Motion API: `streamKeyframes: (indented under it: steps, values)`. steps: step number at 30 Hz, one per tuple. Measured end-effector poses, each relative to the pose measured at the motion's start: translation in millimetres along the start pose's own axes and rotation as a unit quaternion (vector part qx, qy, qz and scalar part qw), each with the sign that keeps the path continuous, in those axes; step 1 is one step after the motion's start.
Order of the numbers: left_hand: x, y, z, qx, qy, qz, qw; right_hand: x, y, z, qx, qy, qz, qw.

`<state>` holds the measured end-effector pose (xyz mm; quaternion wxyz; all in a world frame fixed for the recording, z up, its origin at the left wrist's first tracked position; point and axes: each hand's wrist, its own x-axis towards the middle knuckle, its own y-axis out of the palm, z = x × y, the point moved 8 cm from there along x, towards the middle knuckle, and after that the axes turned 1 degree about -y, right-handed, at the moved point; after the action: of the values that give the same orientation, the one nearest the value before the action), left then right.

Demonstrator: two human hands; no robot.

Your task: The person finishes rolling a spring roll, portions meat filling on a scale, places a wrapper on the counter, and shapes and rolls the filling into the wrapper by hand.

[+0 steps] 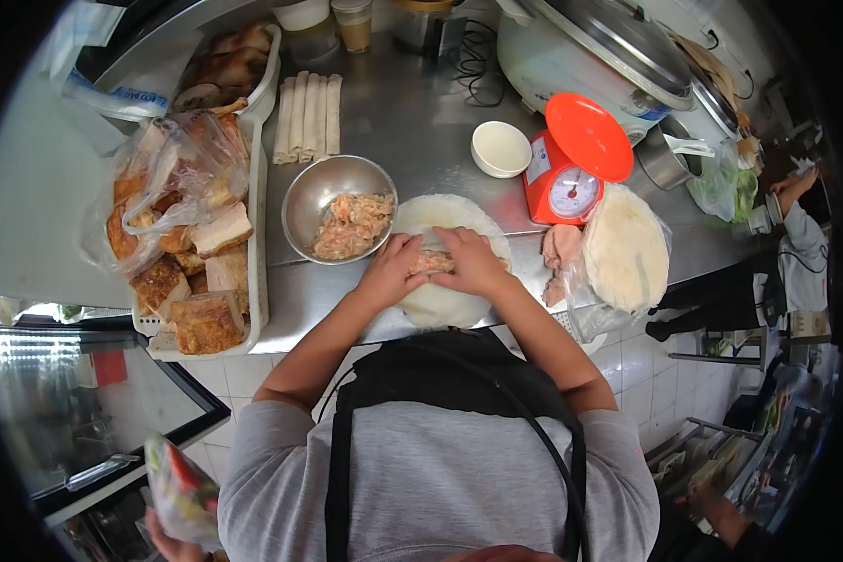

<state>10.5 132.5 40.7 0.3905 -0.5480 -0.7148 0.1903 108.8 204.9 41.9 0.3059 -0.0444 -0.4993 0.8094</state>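
Note:
A round rice paper wrapper [436,304] lies flat on the steel counter in front of me. Across its middle runs a short log of minced meat filling [432,261]. My left hand [391,270] grips the filling's left end with bent fingers. At the other end, my right hand [473,262] curls over the filling, partly hiding it. Just left of the wrapper stands a steel bowl [295,211] with loose minced filling [351,225] in it. Several finished rolls [307,117] lie side by side behind the bowl.
A white crate [258,234] of roast pork pieces [206,323] stands at left. Toward the right are a white bowl [501,150], a red scale [562,178], a stack of wrappers [628,248] and a big pot [557,80]. Another person [801,244] stands at far right; a hand [164,541] holds a bag lower left.

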Motion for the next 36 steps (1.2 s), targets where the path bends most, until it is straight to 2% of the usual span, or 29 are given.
streamKeyframes:
  steps: [2,5,8,10,12,14,17,18,20,21,24,27,29,32,36]
  values:
    - [-3.4,2.5,5.0,0.026,-0.019,0.009,0.999,0.3,8.7,6.3,-0.033,-0.022,0.01,0.999]
    - [-7.1,11.4,16.8,0.004,-0.035,0.067,0.997,-1.6,25.8,5.6,-0.055,-0.043,0.038,0.997]
    - [-8.1,11.3,21.2,-0.051,-0.043,0.108,0.992,1.5,13.0,11.2,-0.038,-0.036,0.036,0.998]
    - [-6.1,-5.6,12.8,-0.027,-0.031,-0.005,0.999,6.5,1.3,17.8,-0.011,-0.039,0.022,0.999]
    - [-7.6,-10.8,8.9,-0.033,-0.036,-0.018,0.999,9.1,-3.0,23.1,0.024,-0.051,0.008,0.998]
    - [-9.5,-5.1,13.6,-0.069,-0.058,0.066,0.994,7.1,18.3,15.5,0.026,-0.067,0.043,0.997]
    - [-14.8,4.1,30.4,-0.093,-0.105,0.118,0.983,7.6,30.9,11.9,0.019,-0.049,0.085,0.995]
    - [-14.0,-1.9,27.1,-0.07,-0.1,0.088,0.989,8.4,30.6,13.2,0.013,-0.037,0.098,0.994]
    - [-11.3,-15.1,18.9,-0.022,-0.089,0.029,0.995,12.6,17.5,21.7,0.009,-0.031,0.046,0.998]
    - [-10.0,-16.2,17.1,-0.014,-0.083,0.038,0.996,13.8,12.1,25.3,0.008,-0.027,0.019,0.999]
    - [-10.5,-16.4,21.8,0.002,-0.066,0.053,0.996,14.3,29.6,28.5,-0.043,-0.06,0.057,0.996]
    - [-18.9,-8.8,34.1,0.008,-0.048,0.047,0.998,12.2,36.5,30.2,-0.054,-0.091,0.046,0.993]
    - [-21.5,-9.7,33.6,0.024,-0.039,0.05,0.998,12.5,25.6,29.9,-0.027,-0.059,0.069,0.995]
    - [-16.1,-19.5,40.2,-0.109,-0.131,0.073,0.983,14.9,18.3,30.4,0.015,-0.052,0.066,0.996]
    - [-10.7,-20.9,45.7,-0.111,-0.133,0.136,0.975,16.9,19.6,24.5,0.026,-0.054,0.049,0.997]
